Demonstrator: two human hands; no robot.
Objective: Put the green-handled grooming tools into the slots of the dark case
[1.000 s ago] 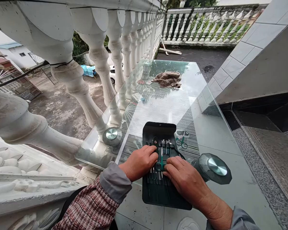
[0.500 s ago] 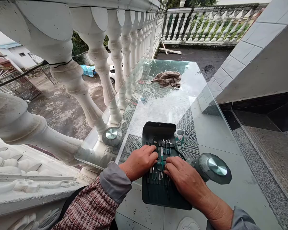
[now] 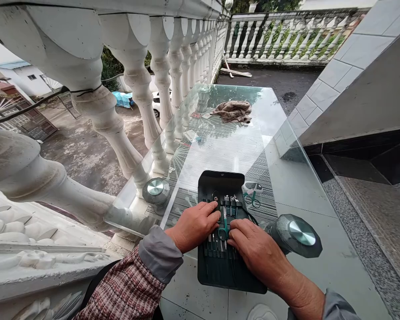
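Observation:
An unfolded black manicure case (image 3: pixel 231 280) lies on the glass table, its flap raised at the far end. Inside it are nail clippers (image 3: pixel 230 206), several slim metal tools (image 3: pixel 216 244) and green-handled scissors (image 3: pixel 223 232) with blades pointing away from me. My left hand (image 3: pixel 194 225) bends over the case's left side, fingers closed, tips beside the scissors' blades; what they pinch is hidden. From the right, my right hand (image 3: pixel 258 246) has its fingers closed at the scissors' handle ring. Another pair of green-handled scissors (image 3: pixel 254 198) lies beyond the case's right edge.
The glass tabletop (image 3: pixel 293 178) has thick round supports, one (image 3: pixel 296 235) close to my right hand. A crumpled brown cloth (image 3: pixel 232 111) lies at the far end. A white balustrade (image 3: pixel 116 129) runs along the left; a tiled slanting wall (image 3: pixel 340 75) rises on the right.
Both hands stay at nearly the same spots over the case. The whole view has shifted down very slightly; the scissors in the case look almost unmoved.

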